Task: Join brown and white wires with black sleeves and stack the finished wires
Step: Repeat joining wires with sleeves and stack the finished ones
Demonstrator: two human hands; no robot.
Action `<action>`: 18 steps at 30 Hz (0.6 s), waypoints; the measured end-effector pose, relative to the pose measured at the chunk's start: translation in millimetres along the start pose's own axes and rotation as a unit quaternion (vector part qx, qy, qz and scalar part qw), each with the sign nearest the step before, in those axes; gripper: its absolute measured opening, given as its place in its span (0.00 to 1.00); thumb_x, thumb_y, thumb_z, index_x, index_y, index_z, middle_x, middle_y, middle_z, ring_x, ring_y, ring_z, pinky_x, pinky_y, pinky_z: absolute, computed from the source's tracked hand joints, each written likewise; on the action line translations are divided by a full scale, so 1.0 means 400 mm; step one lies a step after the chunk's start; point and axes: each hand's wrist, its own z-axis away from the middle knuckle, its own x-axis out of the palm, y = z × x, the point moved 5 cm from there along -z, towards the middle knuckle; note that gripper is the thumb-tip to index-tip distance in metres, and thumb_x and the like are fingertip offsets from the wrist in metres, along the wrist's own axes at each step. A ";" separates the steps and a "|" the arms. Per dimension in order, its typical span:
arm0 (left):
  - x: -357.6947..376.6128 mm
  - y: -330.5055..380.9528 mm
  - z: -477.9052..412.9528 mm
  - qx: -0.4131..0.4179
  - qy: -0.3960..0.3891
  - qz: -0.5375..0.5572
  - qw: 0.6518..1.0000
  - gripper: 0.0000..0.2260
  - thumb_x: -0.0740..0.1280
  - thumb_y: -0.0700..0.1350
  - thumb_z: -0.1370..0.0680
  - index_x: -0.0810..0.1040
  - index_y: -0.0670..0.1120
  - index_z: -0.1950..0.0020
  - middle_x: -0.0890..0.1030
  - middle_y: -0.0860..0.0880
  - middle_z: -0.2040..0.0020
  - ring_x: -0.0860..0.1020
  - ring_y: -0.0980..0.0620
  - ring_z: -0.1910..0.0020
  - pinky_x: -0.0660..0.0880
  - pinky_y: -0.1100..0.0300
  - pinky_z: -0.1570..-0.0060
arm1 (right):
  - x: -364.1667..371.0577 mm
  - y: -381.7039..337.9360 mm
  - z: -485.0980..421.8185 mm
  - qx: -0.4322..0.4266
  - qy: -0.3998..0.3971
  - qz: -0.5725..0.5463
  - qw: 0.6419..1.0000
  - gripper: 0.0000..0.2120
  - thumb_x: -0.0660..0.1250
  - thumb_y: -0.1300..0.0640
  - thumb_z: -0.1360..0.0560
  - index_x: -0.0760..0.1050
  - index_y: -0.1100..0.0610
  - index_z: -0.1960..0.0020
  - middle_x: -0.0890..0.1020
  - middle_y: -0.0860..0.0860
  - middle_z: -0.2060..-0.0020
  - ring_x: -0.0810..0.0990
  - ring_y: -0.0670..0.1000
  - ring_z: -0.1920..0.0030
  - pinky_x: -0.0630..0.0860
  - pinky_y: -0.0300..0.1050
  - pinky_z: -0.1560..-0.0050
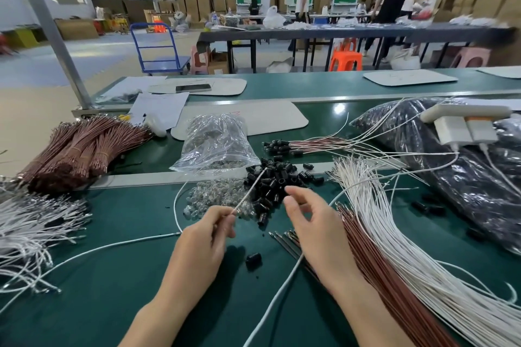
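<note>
My left hand [208, 236] pinches a white wire [249, 191] whose free end points up toward the pile of black sleeves [275, 180]. My right hand [313, 222] hovers at the near edge of that pile, thumb and forefinger apart and empty. Another white wire [277, 293] runs out from under its palm; I cannot tell whether it is held. Loose brown wires [394, 284] and white wires [375, 214] fan out on the right. Finished wires with sleeves [304, 146] lie stacked behind the pile. One sleeve [253, 259] lies between my hands.
Bundled brown wires [81, 149] and loose white wires [31, 222] lie at the left. A clear bag [217, 144] and small glass bulbs [217, 194] sit behind my left hand. A black bag [462, 177] with white chargers [465, 127] fills the right. People stand at far tables.
</note>
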 end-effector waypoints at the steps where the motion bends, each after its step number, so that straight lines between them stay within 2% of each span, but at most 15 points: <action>1: -0.003 -0.007 -0.002 -0.008 0.010 0.010 1.000 0.06 0.59 0.57 0.19 0.74 0.61 0.48 0.82 0.59 0.58 0.79 0.53 0.67 0.79 0.49 0.62 | -0.009 0.003 -0.013 -0.011 0.024 0.070 0.997 0.12 0.63 0.46 0.19 0.76 0.43 0.36 0.80 0.39 0.49 0.78 0.40 0.48 0.77 0.36 0.48; 3: -0.005 -0.015 -0.003 -0.017 0.016 0.010 1.000 0.05 0.60 0.57 0.18 0.75 0.61 0.48 0.82 0.58 0.58 0.79 0.52 0.68 0.79 0.48 0.62 | -0.005 0.012 -0.037 -0.012 0.026 0.183 0.983 0.16 0.62 0.47 0.18 0.74 0.47 0.32 0.79 0.44 0.45 0.75 0.45 0.45 0.74 0.41 0.43; 6: 0.001 -0.020 -0.002 -0.025 0.008 0.014 1.000 0.05 0.59 0.58 0.18 0.74 0.62 0.48 0.82 0.59 0.58 0.79 0.54 0.67 0.79 0.50 0.63 | 0.021 0.029 -0.055 -0.006 0.001 0.320 0.947 0.18 0.59 0.42 0.18 0.73 0.47 0.31 0.76 0.47 0.42 0.74 0.49 0.43 0.70 0.45 0.41; 9: 0.001 -0.020 -0.002 -0.028 0.005 0.016 0.999 0.05 0.59 0.58 0.19 0.74 0.62 0.47 0.82 0.59 0.58 0.78 0.57 0.66 0.77 0.54 0.64 | 0.029 0.032 -0.057 -0.014 0.010 0.363 0.932 0.16 0.57 0.42 0.17 0.75 0.46 0.34 0.74 0.47 0.45 0.73 0.49 0.45 0.69 0.46 0.42; 12: 0.004 -0.016 0.000 -0.027 -0.001 0.018 0.999 0.07 0.58 0.59 0.19 0.74 0.63 0.47 0.82 0.59 0.58 0.78 0.58 0.66 0.75 0.57 0.64 | 0.028 0.031 -0.048 -0.017 0.001 0.382 0.924 0.14 0.57 0.42 0.17 0.72 0.45 0.35 0.76 0.47 0.45 0.74 0.50 0.45 0.69 0.46 0.43; 15: 0.004 -0.006 0.002 -0.016 -0.008 0.006 1.000 0.08 0.57 0.61 0.20 0.74 0.64 0.47 0.81 0.60 0.58 0.78 0.60 0.66 0.71 0.64 0.67 | 0.024 0.025 -0.038 -0.033 0.002 0.357 0.934 0.09 0.61 0.45 0.18 0.71 0.46 0.40 0.79 0.44 0.50 0.75 0.48 0.47 0.69 0.45 0.45; 17: 0.003 0.002 0.004 -0.009 -0.013 -0.005 1.000 0.08 0.57 0.61 0.20 0.74 0.64 0.46 0.81 0.61 0.58 0.78 0.60 0.66 0.70 0.67 0.68 | 0.009 0.021 -0.034 -0.029 0.019 0.243 0.970 0.03 0.65 0.49 0.19 0.74 0.46 0.46 0.79 0.40 0.54 0.76 0.44 0.51 0.71 0.40 0.48; 18: 0.002 0.006 0.006 -0.007 -0.015 -0.010 1.000 0.08 0.57 0.61 0.20 0.74 0.64 0.46 0.81 0.61 0.59 0.78 0.61 0.66 0.70 0.68 0.67 | -0.002 0.022 -0.035 -0.010 0.025 0.154 0.988 0.02 0.67 0.51 0.20 0.74 0.46 0.48 0.80 0.40 0.56 0.78 0.41 0.52 0.73 0.34 0.51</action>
